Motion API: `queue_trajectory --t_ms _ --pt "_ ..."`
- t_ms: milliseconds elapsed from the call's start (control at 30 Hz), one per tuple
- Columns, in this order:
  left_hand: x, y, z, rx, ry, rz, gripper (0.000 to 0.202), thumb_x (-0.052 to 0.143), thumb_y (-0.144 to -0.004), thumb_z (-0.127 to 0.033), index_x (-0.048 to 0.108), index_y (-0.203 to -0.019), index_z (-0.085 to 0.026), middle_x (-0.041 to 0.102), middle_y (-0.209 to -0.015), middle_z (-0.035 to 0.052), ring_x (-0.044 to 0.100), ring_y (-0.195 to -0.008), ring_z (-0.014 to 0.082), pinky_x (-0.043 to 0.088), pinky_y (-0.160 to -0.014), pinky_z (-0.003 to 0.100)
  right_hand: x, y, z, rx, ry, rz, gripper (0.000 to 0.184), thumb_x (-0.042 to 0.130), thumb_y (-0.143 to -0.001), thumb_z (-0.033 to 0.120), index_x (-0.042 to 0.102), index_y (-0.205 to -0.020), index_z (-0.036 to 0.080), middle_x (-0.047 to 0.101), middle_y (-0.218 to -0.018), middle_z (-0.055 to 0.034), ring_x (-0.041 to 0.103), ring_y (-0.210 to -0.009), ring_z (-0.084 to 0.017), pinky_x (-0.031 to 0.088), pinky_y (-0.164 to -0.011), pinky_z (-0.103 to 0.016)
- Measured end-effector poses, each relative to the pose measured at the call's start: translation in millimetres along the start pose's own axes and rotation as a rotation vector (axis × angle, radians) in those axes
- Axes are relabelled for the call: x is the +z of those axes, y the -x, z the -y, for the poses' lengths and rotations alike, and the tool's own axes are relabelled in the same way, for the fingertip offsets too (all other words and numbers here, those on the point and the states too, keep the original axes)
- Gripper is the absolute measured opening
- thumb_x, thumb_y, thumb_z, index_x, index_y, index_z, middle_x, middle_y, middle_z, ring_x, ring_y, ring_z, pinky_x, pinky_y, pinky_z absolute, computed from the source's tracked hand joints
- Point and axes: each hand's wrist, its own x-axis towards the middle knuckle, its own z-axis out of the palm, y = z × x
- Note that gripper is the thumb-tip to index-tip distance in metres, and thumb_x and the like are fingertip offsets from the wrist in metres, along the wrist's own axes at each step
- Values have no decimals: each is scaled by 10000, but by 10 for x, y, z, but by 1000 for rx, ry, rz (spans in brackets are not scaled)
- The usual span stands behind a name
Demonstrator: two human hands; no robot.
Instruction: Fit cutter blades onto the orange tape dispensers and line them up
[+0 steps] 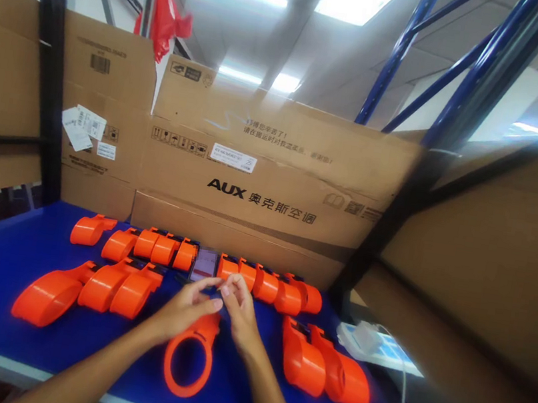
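Note:
My left hand (189, 309) and my right hand (239, 315) meet at their fingertips above the blue table, near its middle. Both have curled fingers in a pinch; whatever small thing is between them is too small to make out. Just below lies an orange plastic ring with a short neck (202, 375), its round opening facing me. The neck's upper end is partly hidden by my left hand. Behind my fingertips stands a phone (204, 264) with a lit screen, between two groups of similar orange ring pieces.
Several orange ring pieces stand on the blue table (124, 355) at left (50, 297) and right (302, 365), with a row along the back (266, 286). A cardboard sheet (260, 193) walls off the rear. A power strip (379, 346) with a white cable lies at right, near a dark post.

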Motion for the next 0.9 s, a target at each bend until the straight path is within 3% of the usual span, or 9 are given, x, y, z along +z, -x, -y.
queue_trajectory --t_ms 133,233,433,533,600,667,733,833,900 --pt "8 16 -47 12 -26 -54 555 770 -762 -392 620 -1247 -170 667 -736 8 622 -680 165 483 -677 281 46 3 26 0 9 -38 301 666 -852 487 491 -816 244 457 -734 47 449 -675 -135 383 -636 -223" --pt "19 19 -85 23 -8 -62 534 769 -762 -387 635 -1228 -164 679 -709 15 653 -704 184 501 -710 291 46 14 22 15 50 -76 276 639 -868 506 545 -882 247 509 -766 34 477 -692 -141 398 -632 -227" --pt "-3 -58 -66 43 97 -94 473 772 -749 -427 681 -1108 -132 748 -887 105 697 -689 203 533 -698 309 20 41 -56 106 52 -96 353 593 -888 524 591 -1120 259 571 -798 17 500 -592 -132 396 -511 -227" --pt "-49 -103 -77 24 148 -171 445 784 -727 -424 692 -1038 -118 757 -855 117 700 -623 214 545 -622 310 -7 24 -90 99 90 -76 375 464 -942 521 593 -1171 253 631 -858 -19 565 -651 -168 428 -529 -254" --pt "-97 -119 -128 -8 240 -260 436 763 -728 -443 690 -996 -106 757 -798 124 700 -587 235 547 -563 322 -28 23 -82 49 250 -67 343 409 -961 437 620 -1150 243 670 -930 -49 603 -752 -198 473 -618 -295" --pt "-150 -119 -203 -57 355 -331 421 722 -745 -453 687 -966 -97 760 -780 138 707 -587 253 551 -535 331 -40 47 -42 -46 522 3 262 475 -914 316 658 -1085 239 679 -997 -62 602 -898 -227 483 -785 -356" --pt "-192 -109 -271 -73 447 -368 373 686 -766 -432 688 -933 -98 766 -800 146 716 -612 253 557 -540 322 -28 94 18 -139 789 163 236 570 -838 240 677 -1048 239 659 -1093 -69 552 -1040 -255 424 -933 -416" --pt "-220 -94 -302 -59 515 -376 335 645 -794 -412 693 -913 -103 770 -808 141 724 -635 247 560 -552 306 29 169 95 -199 997 410 306 669 -778 265 674 -1083 244 542 -1321 -81 455 -1172 -293 357 -1000 -460" --pt "-224 -91 -277 -51 534 -360 344 629 -806 -413 697 -940 -103 770 -806 138 725 -645 251 560 -560 310 70 196 115 -207 1066 490 308 699 -762 286 682 -1065 239 478 -1383 -84 412 -1201 -306 344 -1003 -458"
